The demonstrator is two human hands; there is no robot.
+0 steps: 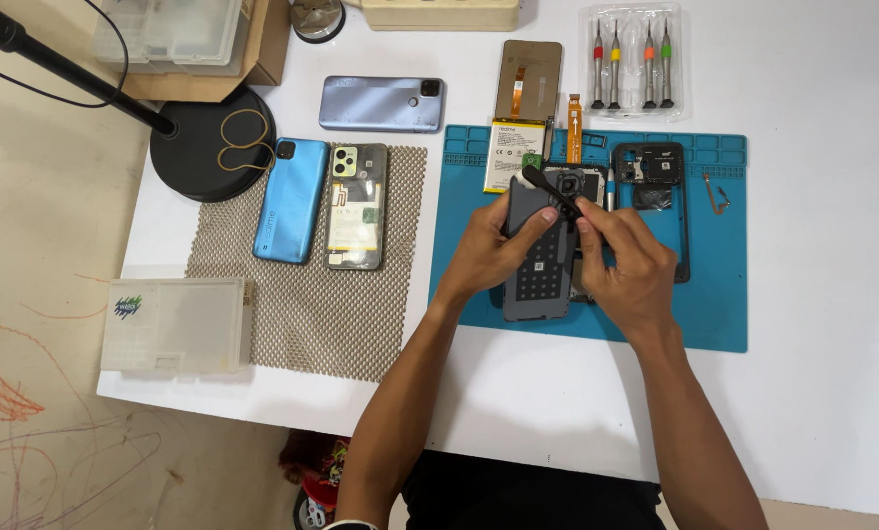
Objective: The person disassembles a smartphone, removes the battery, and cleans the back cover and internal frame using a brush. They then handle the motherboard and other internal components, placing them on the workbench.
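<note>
White desk, blue mat (714, 324) | we pinch black tool (549, 191) in right hand (631, 270), slanting up-left | left hand (493, 250) grips grey phone frame (538, 280), long axis running away from us, mid-mat

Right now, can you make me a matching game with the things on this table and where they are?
Things:
1. blue phone
2. screwdriver set
3. clear plastic box
4. dark phone frame

Places:
A. in a clear pack at the far right
B. between both hands over the blue mat
C. on the mesh pad
D. near the table's left edge

Pairs: 1-C, 2-A, 3-D, 4-B
</note>
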